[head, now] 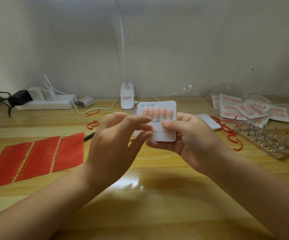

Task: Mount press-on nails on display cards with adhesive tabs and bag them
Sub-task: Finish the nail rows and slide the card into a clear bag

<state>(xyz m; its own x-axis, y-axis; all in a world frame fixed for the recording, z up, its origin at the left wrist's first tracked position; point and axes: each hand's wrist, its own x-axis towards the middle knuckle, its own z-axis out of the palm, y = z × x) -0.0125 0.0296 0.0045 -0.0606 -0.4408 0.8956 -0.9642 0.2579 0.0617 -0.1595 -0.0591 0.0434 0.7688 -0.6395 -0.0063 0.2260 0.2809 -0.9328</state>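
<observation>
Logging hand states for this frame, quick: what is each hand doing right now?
Left hand: open, fingers relaxed at the display card edge, gripping nothing.
Right hand: holds the display card, thumb pressed on its face.

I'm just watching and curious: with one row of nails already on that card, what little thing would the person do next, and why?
Probably stick an adhesive strip onto the bare lower half of the white display card. Five peach press-on nails fill only its upper row. The right hand holds the card, while the left hand has its fingers at the empty area; whether they hold anything is unclear.
</observation>
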